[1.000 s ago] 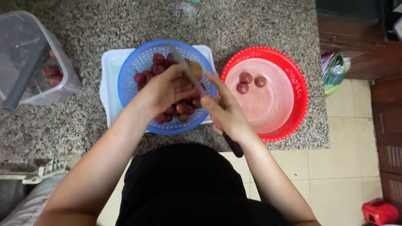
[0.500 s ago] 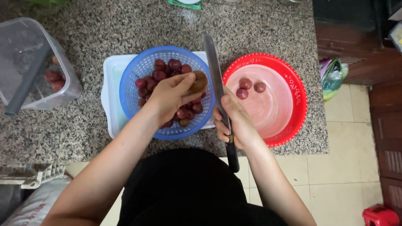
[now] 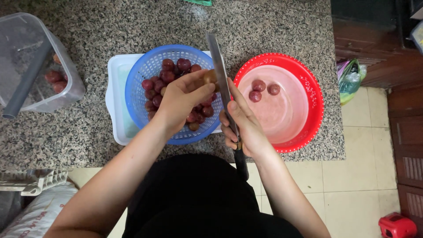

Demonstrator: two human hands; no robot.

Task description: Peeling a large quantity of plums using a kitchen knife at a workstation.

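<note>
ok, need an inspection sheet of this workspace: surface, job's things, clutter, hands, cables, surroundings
Surface: speckled granite counter, white tray on it.
Job's things: blue basket of dark red fruits sits on the tray; red basin beside it holds three fruits; long knife, blade pointing away from the person.
Clutter: clear plastic container at left with a grey tube and a few fruits inside.
Hands: left hand holds one brownish fruit over the basket; right hand grips the knife.
Cables: nothing seen.
Surroundings: tiled floor, small red object on it, wooden cabinet, plastic bag.
</note>
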